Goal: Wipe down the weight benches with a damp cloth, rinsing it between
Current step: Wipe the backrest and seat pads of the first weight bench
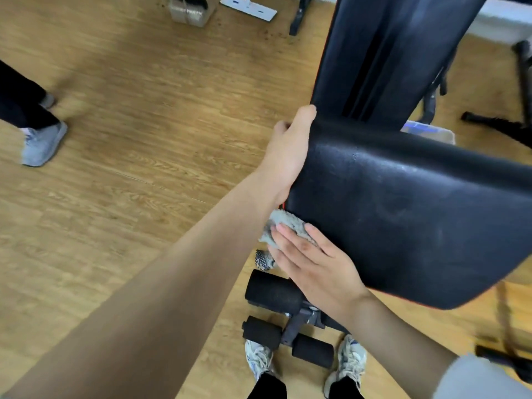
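Observation:
A black padded seat (403,214) of a weight bench fills the right half of the view, with its long black backrest (383,53) rising behind it. My left hand (288,156) grips the seat's left edge, thumb on top. My right hand (313,263) lies flat, fingers spread, pressing a grey fluffy cloth (285,226) against the seat's near left corner. Most of the cloth is hidden under my fingers.
Black foam leg rollers (273,292) of the bench sit on the wooden floor between my shoes (349,361). Another person's legs and grey shoe (43,145) stand at the left. A flat mop head (247,7) and a basket (190,10) lie at the top. A black equipment frame (503,125) stands at the right.

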